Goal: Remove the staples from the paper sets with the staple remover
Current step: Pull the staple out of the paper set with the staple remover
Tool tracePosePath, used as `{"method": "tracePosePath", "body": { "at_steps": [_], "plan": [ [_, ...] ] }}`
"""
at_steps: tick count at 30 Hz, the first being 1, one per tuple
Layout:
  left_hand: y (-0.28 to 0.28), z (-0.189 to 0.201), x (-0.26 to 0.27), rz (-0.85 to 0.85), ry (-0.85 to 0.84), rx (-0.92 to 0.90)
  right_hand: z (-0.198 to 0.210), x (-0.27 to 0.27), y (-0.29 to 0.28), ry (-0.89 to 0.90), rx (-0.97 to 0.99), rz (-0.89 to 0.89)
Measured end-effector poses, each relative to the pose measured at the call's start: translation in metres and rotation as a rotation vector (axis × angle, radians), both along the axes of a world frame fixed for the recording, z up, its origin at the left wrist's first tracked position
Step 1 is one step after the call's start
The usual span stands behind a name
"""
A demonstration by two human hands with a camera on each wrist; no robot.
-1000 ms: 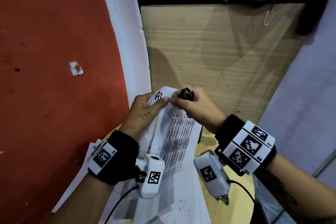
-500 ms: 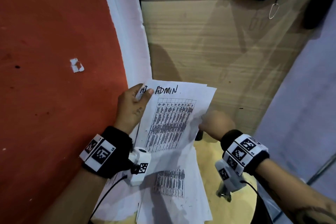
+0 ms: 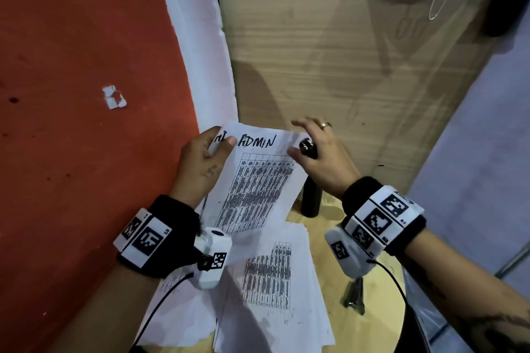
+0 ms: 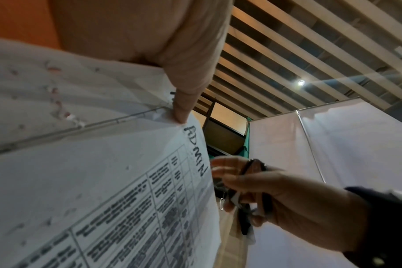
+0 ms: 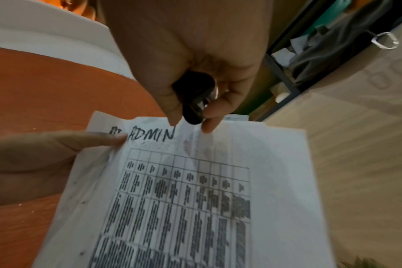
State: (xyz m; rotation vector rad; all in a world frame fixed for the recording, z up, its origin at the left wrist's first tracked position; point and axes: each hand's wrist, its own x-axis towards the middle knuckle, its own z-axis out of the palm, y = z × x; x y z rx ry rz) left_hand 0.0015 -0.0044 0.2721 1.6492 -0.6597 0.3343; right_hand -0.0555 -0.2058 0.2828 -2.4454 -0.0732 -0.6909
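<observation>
Left hand (image 3: 200, 163): my thumb pinches paper set (image 3: 255, 180) at its top-left corner.
Right hand (image 3: 321, 157): grips staple remover (image 3: 308, 147), fingertips on the top edge.
Table (image 3: 372, 321): loose sheets (image 3: 272, 295).

— Where does the head view sit?
— High above the round table (image 3: 381, 321), facing forward and down; both wrists are near the bottom edge, the wooden panel (image 3: 344, 71) far ahead, the red wall (image 3: 86, 66) on the left.
— And the left wrist view?
— Very close under the left hand (image 4: 149, 36), tilted upward past the paper set (image 4: 103, 181) to the slatted ceiling (image 4: 310, 45).
— The right wrist one?
— Close behind the right hand (image 5: 195, 54), looking down along it at the sheet.
— What do they share?
— All three catch the sheet's top edge with "ADMIN" written on it; each wrist view also shows the opposite hand.
</observation>
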Motion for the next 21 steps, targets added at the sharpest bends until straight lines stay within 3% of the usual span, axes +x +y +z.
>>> {"method": "tracePosePath", "body": {
  "at_steps": [4,9,17,21],
  "plan": [
    [0.000,0.004,-0.005,-0.033,0.022,-0.027,0.016,0.007,0.014,-0.011,-0.056,0.115],
    [0.000,0.008,-0.013,-0.035,0.038,-0.068,0.024,-0.001,0.028,-0.021,-0.076,0.029],
    [-0.009,0.018,-0.031,-0.116,0.120,-0.212,0.034,-0.012,0.028,-0.010,-0.103,0.040],
    [-0.007,0.021,-0.033,-0.129,0.134,-0.223,0.039,-0.021,0.029,-0.294,0.095,0.028]
  ]
}}
